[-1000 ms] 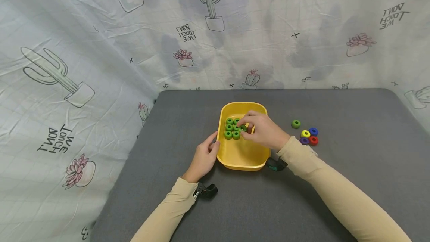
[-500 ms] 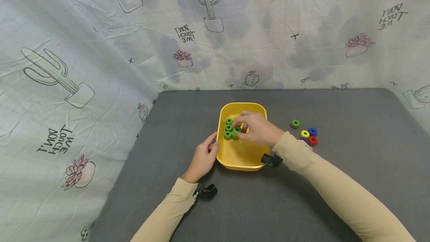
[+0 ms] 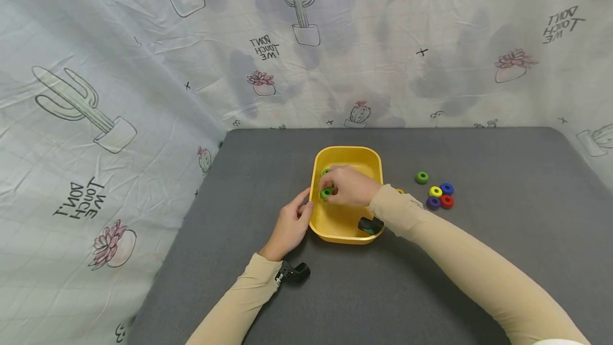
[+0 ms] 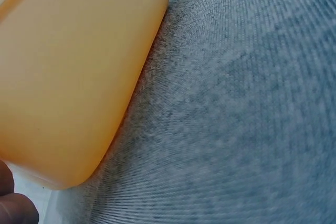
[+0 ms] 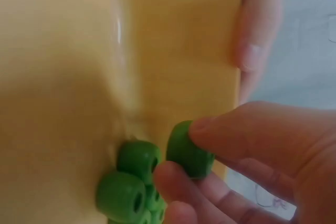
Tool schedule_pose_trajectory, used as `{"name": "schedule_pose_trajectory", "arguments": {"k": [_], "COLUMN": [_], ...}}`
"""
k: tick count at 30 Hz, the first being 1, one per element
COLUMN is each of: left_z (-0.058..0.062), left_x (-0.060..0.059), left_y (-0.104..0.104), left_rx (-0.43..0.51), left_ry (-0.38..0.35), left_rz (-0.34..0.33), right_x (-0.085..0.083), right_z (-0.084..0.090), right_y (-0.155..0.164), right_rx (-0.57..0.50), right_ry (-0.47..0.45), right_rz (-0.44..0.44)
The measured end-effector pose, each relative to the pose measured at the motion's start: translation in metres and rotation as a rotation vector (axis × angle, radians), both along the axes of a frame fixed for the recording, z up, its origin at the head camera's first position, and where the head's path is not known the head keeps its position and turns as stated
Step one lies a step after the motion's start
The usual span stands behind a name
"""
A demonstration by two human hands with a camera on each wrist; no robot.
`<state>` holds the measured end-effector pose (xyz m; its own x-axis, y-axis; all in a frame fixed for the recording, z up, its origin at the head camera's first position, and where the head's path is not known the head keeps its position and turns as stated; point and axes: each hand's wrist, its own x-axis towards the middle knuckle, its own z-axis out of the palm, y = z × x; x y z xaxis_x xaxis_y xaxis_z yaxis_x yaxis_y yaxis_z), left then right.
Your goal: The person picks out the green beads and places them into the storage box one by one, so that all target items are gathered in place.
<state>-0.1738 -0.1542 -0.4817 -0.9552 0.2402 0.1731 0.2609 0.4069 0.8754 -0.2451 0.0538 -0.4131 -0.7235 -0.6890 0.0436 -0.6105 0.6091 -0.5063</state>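
Observation:
A yellow plastic tub (image 3: 345,233) sits on the grey table, with green beads (image 5: 121,196) grouped inside it. My right hand (image 3: 351,186) reaches into the tub and pinches a green bead (image 5: 185,149) between thumb and fingers, close beside the grouped ones. In the head view this hand hides most of the group; one bead (image 3: 326,172) shows behind it. My left hand (image 3: 289,225) holds the tub's left rim, a fingertip (image 5: 252,56) overlapping the edge in the right wrist view. The tub's outer wall (image 4: 73,66) fills much of the left wrist view.
To the tub's right lie loose beads: green (image 3: 422,177), yellow (image 3: 435,191), blue (image 3: 447,189), red (image 3: 447,202) and purple (image 3: 433,203). A small orange piece (image 3: 400,191) peeks out behind the right sleeve. A cactus-print cloth (image 3: 335,68) hangs behind the table.
My right hand has moved left and slightly down across the tub, carrying the pinched green bead over the group towards the left wall. My left hand and the tub stay in place.

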Motion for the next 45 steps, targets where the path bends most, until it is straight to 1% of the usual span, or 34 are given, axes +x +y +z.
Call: {"name": "schedule_pose_trajectory", "arguments": {"k": [6, 12, 16, 21, 28, 31, 36, 40, 45], "left_z": [-0.001, -0.001, 0.0, -0.002, -0.002, -0.002, -0.003, -0.003, -0.001], "left_x": [-0.001, -0.001, -0.001, -0.002, -0.001, -0.002, -0.002, -0.001, 0.0], "left_y": [0.002, 0.006, 0.007, 0.006, 0.002, 0.001, 0.001, 0.001, 0.001], "left_rx": [0.012, 0.003, 0.0, -0.005, 0.028, 0.028, 0.025, 0.009, -0.001], "left_ry": [-0.007, -0.021, -0.043, -0.033, -0.016, -0.015, -0.014, -0.018, -0.014], "left_rz": [0.02, 0.063, 0.083, 0.077, 0.029, 0.024, 0.021, 0.017, 0.02], "right_x": [-0.001, -0.004, -0.005, -0.003, -0.002, -0.003, -0.003, -0.001, 0.001], "right_z": [-0.006, -0.015, -0.018, -0.019, -0.02, -0.02, -0.017, -0.009, 0.005], "right_y": [-0.007, -0.012, -0.014, -0.015, -0.016, -0.015, -0.011, -0.003, 0.01], "right_rx": [0.066, 0.096, 0.117, 0.132, 0.148, 0.142, 0.114, 0.072, 0.005], "right_ry": [0.005, 0.025, 0.045, 0.056, 0.068, 0.069, 0.042, 0.016, 0.013], "right_rz": [0.031, 0.071, 0.076, 0.049, 0.018, 0.019, 0.001, -0.03, -0.045]}}
